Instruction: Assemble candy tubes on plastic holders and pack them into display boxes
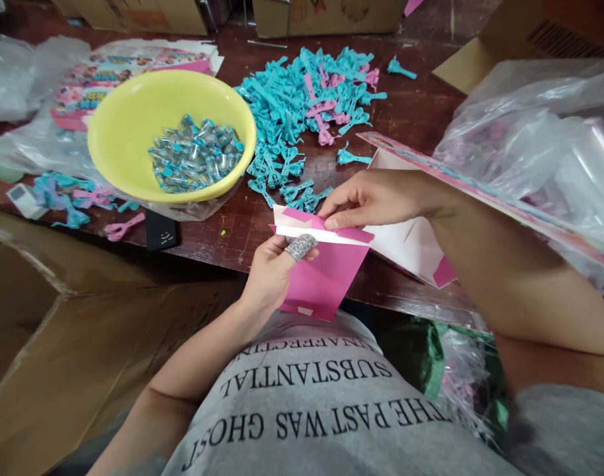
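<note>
A flat pink cardboard box is held just in front of my chest, at the table's near edge. My left hand grips it from below, its taped thumb pressed on the box's white top edge. My right hand pinches the pink flap at the top, fingers closed on it. Both hands touch the same box.
A yellow bowl holds several small teal-capped tubes. Behind it lies a pile of teal and pink plastic pieces. A stack of printed flat boxes and clear plastic bags sit at right. A black remote lies by the edge.
</note>
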A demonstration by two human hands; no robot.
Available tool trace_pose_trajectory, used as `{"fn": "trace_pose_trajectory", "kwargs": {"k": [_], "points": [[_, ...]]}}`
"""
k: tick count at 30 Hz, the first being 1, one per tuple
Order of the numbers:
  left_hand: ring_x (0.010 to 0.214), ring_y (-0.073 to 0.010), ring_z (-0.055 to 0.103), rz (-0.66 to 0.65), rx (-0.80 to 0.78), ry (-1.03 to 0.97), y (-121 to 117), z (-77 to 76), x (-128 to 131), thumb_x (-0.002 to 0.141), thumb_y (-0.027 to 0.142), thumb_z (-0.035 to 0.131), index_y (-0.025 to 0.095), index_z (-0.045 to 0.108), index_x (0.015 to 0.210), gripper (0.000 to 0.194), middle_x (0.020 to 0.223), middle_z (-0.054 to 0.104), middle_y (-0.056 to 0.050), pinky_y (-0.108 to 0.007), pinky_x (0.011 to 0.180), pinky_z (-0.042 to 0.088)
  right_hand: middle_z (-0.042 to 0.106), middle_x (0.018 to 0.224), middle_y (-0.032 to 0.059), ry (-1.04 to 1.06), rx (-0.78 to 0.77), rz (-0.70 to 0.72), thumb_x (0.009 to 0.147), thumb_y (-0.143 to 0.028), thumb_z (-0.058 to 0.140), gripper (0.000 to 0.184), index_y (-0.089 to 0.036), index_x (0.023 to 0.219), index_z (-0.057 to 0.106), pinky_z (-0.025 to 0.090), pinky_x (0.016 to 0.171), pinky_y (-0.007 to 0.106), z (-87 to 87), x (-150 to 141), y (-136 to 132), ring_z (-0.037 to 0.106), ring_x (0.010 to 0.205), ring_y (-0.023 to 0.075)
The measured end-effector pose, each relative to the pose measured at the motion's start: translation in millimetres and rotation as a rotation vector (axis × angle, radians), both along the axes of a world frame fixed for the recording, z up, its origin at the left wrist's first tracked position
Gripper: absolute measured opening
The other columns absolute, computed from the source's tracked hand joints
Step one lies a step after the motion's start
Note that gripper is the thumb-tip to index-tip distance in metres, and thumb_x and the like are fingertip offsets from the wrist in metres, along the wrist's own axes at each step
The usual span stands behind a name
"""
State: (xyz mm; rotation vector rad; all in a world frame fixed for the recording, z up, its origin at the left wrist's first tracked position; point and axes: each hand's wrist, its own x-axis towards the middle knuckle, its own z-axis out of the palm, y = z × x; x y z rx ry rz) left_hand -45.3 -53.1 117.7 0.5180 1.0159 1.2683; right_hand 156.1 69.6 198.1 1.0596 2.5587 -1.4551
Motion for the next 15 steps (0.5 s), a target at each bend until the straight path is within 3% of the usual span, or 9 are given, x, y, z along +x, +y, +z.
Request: {"fn": "trace_pose_trajectory", "kwargs": {"k": [5,10,15], "points": [[0.064,-0.0118,0.07,0.027,-0.011,0.018,0,1.6,0,0.066,0.023,0.094,0.018,0.077,0.077,0.021,0.075,0.076,0.0,-0.028,0.072,0.059,0.074,0.079,0.0005,-0.007,0.096,-0.05,0.092,-0.058,0.072,0.038,-0.022,0.093,0.083,0.036,0.063,0.029,3.8,-6,-7,0.057,0.07,0.0143],[0.062,-0.0109,0.069,0.043,-0.016,0.04,0,3.0,1,0.069,0.021,0.093,0.019,0.077,0.079,0.019,0.071,0.073,0.001,-0.028,0.072,0.059,0.071,0.072,-0.0007,-0.045,0.196,-0.012,0.093,-0.051,0.069,0.033,-0.022,0.088,0.083,0.032,0.062,0.03,9.4,-11,-8,0.053,0.066,0.0132],[0.063,-0.0099,0.069,0.053,-0.015,0.044,-1,3.8,1,0.067,0.024,0.096,0.019,0.076,0.08,0.024,0.073,0.074,0.002,-0.027,0.073,0.06,0.071,0.073,-0.0005,-0.073,0.209,-0.016,0.093,-0.045,0.07,0.027,-0.023,0.088,0.084,0.031,0.063,0.031,12.6,-14,-6,0.054,0.067,0.0134]]}}
